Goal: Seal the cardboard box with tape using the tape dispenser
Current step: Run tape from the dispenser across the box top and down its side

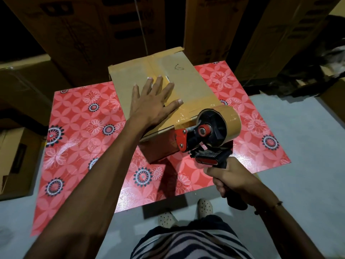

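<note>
A brown cardboard box [188, 79] with its flaps down sits on a red flowered table [78, 146]. Clear brown tape runs along its centre seam and across its near end. My left hand [155, 101] lies flat on the box top, fingers spread. My right hand [233, 182] grips the black handle of a red and black tape dispenser [205, 135] carrying a roll of brown tape. The dispenser's front end touches the box's near upper edge, where tape runs down onto the front face.
Large cardboard cartons [97, 34] stand behind the table, with more boxes [16, 161] at the left on the pale floor. My feet in spotted slippers [204, 206] show just below the table's near edge. Dark clutter sits at the far right.
</note>
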Tool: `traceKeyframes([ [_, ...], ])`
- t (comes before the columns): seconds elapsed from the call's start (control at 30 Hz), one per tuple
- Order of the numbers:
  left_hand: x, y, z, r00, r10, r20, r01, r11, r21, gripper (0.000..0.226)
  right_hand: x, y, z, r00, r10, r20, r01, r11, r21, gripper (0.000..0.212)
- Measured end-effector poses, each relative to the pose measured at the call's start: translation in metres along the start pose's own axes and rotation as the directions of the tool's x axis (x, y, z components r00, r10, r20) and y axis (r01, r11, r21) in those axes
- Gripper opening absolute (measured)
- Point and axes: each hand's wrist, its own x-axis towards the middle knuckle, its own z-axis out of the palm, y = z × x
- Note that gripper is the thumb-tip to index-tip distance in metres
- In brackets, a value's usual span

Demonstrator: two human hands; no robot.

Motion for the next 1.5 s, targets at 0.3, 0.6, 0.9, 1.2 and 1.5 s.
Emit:
traceKeyframes([
  [0.3, 0.0, 0.0, -0.001, 1.0, -0.006, 0.01, 0.006, 1.0, -0.004, 0.078, 0.009, 0.025, 0.017, 0.981, -0.064, -0.184, 0.022, 0.975, -0.221, 0.039],
  [0.6, 0.0, 0.0, 0.0, 1.0, 0.001, 0.008, -0.001, 1.0, 0.001, 0.077, 0.002, 0.017, 0.033, 0.931, -0.168, -0.324, -0.048, 0.823, -0.566, 0.046],
  [0.9, 0.001, -0.004, 0.001, 1.0, -0.017, 0.008, 0.018, 1.0, -0.002, 0.08, 0.0, 0.103, 0.046, 0.967, -0.232, -0.105, 0.003, 0.422, -0.907, 0.035],
  [1.2, 0.001, -0.002, 0.0, 1.0, -0.009, -0.017, 0.009, 1.0, -0.002, 0.08, 0.02, 0.127, 0.043, 0.96, -0.146, -0.239, -0.056, 0.737, -0.674, 0.028],
  [1.5, -0.014, -0.002, -0.009, 0.985, 0.005, -0.173, -0.042, 0.976, -0.214, 0.061, 0.027, 0.113, 0.011, 0.984, -0.023, -0.179, 0.016, 0.999, -0.043, 0.034],
])
